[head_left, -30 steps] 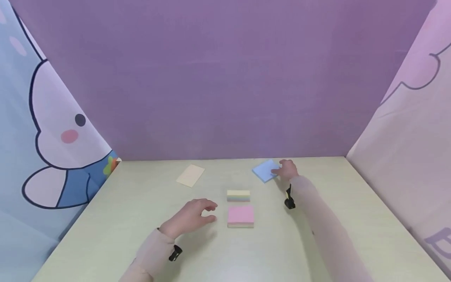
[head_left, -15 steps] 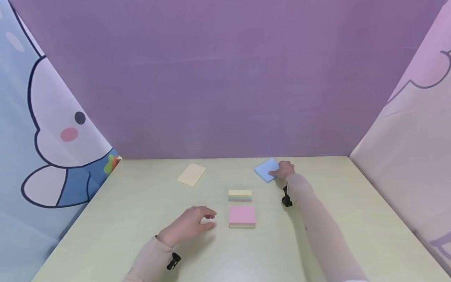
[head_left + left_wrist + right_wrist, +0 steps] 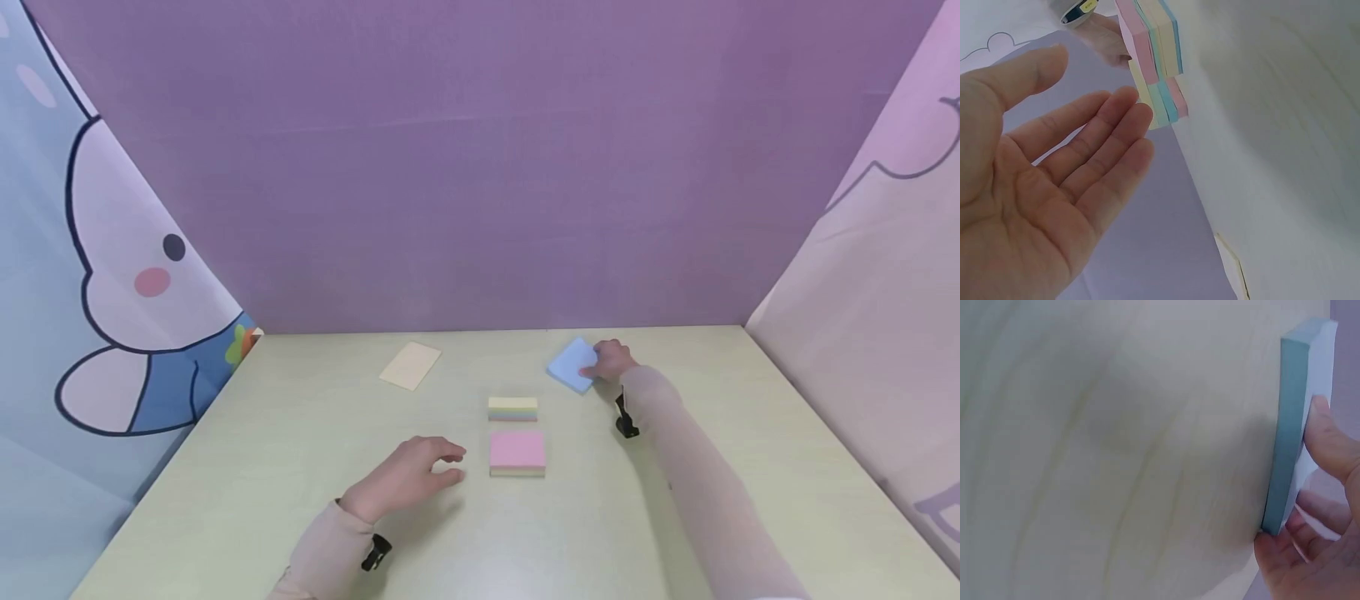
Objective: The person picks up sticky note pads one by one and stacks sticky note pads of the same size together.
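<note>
At the back right of the table, my right hand (image 3: 613, 360) holds a blue sticky note pad (image 3: 573, 365) by its right side. In the right wrist view the thumb lies on the face of the pad (image 3: 1294, 425) and the other fingers bend against its near edge. My left hand (image 3: 408, 477) hovers over the table with relaxed fingers and holds nothing. Just right of it sits a pink-topped stack of sticky note pads (image 3: 517, 452). Behind that lies a yellow-topped stack (image 3: 513, 408) with colored layers. Both stacks show beyond the fingertips in the left wrist view.
A pale yellow sticky note pad (image 3: 411, 366) lies flat at the back left of the pale table (image 3: 480, 550). A purple backdrop (image 3: 480, 167) rises at the table's far edge. Printed cloths hang at the left (image 3: 37, 467) and right (image 3: 885, 333).
The right hand has closed in on the blue pad, which has turned a little and shifted slightly right. The left hand has dropped slightly toward the near edge. The head view has shifted slightly.
</note>
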`<state>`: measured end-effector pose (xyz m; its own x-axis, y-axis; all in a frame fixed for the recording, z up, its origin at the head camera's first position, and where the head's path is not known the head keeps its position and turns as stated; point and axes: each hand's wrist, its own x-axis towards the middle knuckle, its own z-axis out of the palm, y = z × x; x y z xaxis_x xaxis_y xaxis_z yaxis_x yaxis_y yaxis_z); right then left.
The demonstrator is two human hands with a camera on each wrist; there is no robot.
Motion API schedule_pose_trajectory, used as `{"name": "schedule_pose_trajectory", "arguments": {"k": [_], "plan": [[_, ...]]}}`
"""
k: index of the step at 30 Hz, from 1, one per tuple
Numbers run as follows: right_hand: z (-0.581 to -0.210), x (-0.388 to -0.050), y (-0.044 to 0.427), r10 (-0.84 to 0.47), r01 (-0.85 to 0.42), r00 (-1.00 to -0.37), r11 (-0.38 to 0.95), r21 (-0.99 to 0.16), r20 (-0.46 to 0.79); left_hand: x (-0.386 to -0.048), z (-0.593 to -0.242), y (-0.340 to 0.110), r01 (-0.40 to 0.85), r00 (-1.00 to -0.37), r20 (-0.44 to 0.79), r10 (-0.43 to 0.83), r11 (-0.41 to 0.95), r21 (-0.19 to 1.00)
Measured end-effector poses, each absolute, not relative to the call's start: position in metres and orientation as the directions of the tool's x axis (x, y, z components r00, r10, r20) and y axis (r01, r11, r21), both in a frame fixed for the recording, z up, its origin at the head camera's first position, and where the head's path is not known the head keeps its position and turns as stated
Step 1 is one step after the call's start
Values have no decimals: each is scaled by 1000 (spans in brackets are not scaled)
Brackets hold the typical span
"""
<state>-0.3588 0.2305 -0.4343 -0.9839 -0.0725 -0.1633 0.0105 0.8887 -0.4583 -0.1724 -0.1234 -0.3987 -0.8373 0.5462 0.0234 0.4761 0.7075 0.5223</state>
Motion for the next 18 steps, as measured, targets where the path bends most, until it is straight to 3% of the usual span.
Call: {"name": "schedule_pose_trajectory", "arguments": {"k": [8, 18], "plan": [[-432, -347, 236, -265, -153, -946, 873, -463, -187, -165, -399, -125, 456, -839, -7, 544, 712, 534], [-429, -335, 244, -342, -207, -919, 844, -495, -198, -158, -400, -115, 476, -822, -5, 570, 692, 543]]}}
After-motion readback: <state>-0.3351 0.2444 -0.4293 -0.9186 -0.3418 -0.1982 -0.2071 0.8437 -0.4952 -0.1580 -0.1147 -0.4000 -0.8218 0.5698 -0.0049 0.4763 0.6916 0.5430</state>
